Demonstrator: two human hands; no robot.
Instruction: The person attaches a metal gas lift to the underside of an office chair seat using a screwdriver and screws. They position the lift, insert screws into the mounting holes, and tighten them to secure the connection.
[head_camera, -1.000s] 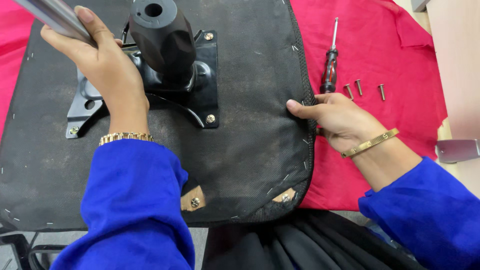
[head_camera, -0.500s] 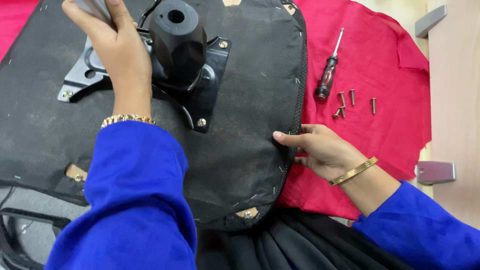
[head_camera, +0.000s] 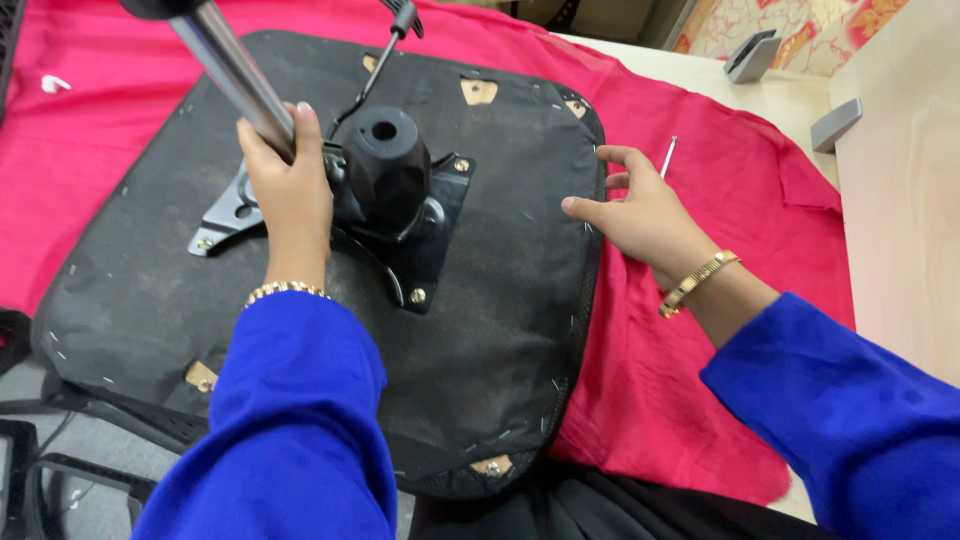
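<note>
Two hands work over an upturned chair seat. The left hand (head_camera: 290, 190) has its fingers (head_camera: 308, 122) closed around a silver metal cylinder (head_camera: 235, 75), gripping it low on the shaft, just beside the black hub (head_camera: 385, 165) of the seat mechanism. The back of that hand faces up, the wrist wears a gold bracelet (head_camera: 285, 291), and the blue sleeve (head_camera: 285, 420) runs back toward the bottom edge of the view.

The right hand (head_camera: 645, 215) is open and holds nothing. Its fingers (head_camera: 590, 208) are spread and point left; the fingertips touch the right edge of the seat. Its wrist carries a gold bangle (head_camera: 697, 282), and the forearm comes in from the lower right.

One cylinder is in view. Its long axis is tilted, rising from the grip up and to the left until it leaves the top of the frame. One hub stands upright with a round hole in its top, seated on one black mounting plate (head_camera: 420, 240) screwed to the seat. One thin black lever (head_camera: 375, 60) angles up from the mechanism toward the top of the frame.

The chair seat (head_camera: 500, 330) lies underside up, dark and dusty, stapled along its rim, on a red cloth (head_camera: 700, 400) that covers the worktop (head_camera: 900, 220). One screwdriver shaft (head_camera: 667, 157) shows just beyond the right hand, lying on the cloth. Two small grey brackets (head_camera: 835, 122) rest at the far right of the worktop.
</note>
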